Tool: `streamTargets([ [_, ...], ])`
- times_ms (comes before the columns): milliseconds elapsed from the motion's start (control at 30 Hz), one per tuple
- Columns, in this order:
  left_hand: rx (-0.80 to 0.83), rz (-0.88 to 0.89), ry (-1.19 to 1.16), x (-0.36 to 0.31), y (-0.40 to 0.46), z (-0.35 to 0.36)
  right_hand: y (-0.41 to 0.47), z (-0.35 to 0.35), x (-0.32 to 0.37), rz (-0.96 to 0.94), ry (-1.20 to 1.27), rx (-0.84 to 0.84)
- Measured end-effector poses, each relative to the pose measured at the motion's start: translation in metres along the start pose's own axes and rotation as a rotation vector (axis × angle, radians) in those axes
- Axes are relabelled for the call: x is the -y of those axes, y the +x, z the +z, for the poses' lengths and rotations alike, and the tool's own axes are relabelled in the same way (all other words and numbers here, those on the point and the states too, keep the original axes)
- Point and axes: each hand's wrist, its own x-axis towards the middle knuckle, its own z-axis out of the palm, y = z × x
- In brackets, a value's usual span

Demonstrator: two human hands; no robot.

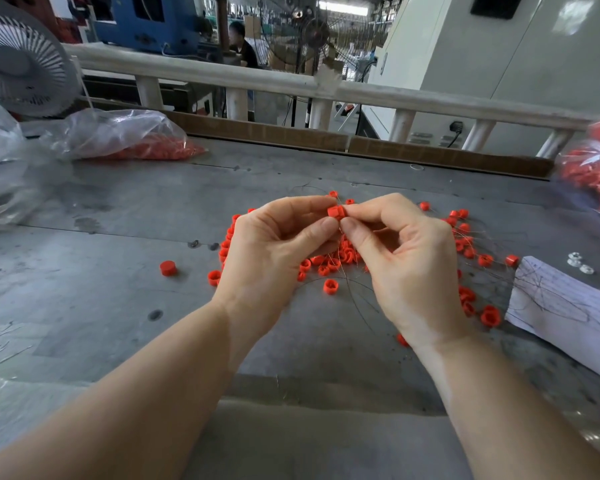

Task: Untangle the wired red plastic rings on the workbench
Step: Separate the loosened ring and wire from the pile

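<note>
A heap of small red plastic rings (329,263) threaded with thin dark wire lies on the grey workbench (118,237), partly hidden under my hands. Both hands are raised above the heap. My left hand (274,251) pinches one red ring (336,212) between thumb and forefinger. My right hand (406,258) pinches the same ring from the right side, fingertips meeting my left ones. Thin wire strands (355,303) trail from the heap toward me. Loose rings lie scattered to the right (489,315) and one capped piece (168,267) sits apart on the left.
A clear plastic bag with red parts (129,136) lies at the back left, another bag of red parts (593,174) at the right edge. A sheet of scribbled paper (565,306) lies at the right with small white parts (581,263) behind it. A fan (21,60) stands far left.
</note>
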Motion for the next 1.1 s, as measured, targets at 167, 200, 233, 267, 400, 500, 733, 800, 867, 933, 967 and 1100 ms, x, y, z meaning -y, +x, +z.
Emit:
streamTargets([
  [167, 0.006, -0.004, -0.038, -0.0013, -0.0007, 0.0013, -0.0002, -0.0005, -0.0017, 0.017, 0.041, -0.061],
  [200, 0.007, -0.005, -0.041, -0.0018, -0.0007, 0.0014, -0.0002, -0.0004, -0.0013, 0.013, 0.05, -0.068],
  [233, 0.01, -0.007, -0.045, -0.0024, -0.0007, 0.0015, -0.0002, -0.0004, -0.0008, 0.001, 0.053, -0.07],
  [267, 0.013, -0.008, -0.053, -0.0029, -0.0008, 0.0017, -0.0001, -0.0004, -0.0003, -0.016, 0.052, -0.069],
  [400, 0.025, -0.004, -0.098, -0.0043, -0.0013, 0.003, 0.0005, -0.0018, 0.0011, -0.08, 0.056, -0.062],
  [500, 0.034, -0.001, -0.11, -0.0051, -0.0016, 0.0029, 0.0007, -0.0033, 0.0022, -0.101, 0.058, -0.057],
  [733, 0.059, 0.008, -0.091, -0.0055, -0.0015, 0.0008, 0.0009, -0.006, 0.0042, -0.124, 0.044, -0.037],
  [800, 0.065, 0.004, -0.086, -0.0056, -0.0016, 0.0004, 0.0012, -0.0064, 0.0045, -0.135, 0.036, -0.037],
  [867, 0.067, -0.004, -0.088, -0.006, -0.0018, 0.0003, 0.0013, -0.0066, 0.0046, -0.145, 0.027, -0.036],
  [933, 0.071, -0.013, -0.085, -0.0066, -0.0018, 0.0001, 0.0014, -0.007, 0.0045, -0.149, 0.025, -0.036],
  [967, 0.071, -0.02, -0.085, -0.0067, -0.0018, 0.0, 0.0014, -0.0072, 0.0044, -0.153, 0.02, -0.037],
  [1100, 0.06, -0.041, -0.094, -0.007, -0.0015, 0.0, 0.0013, -0.0067, 0.0036, -0.183, -0.015, -0.043],
])
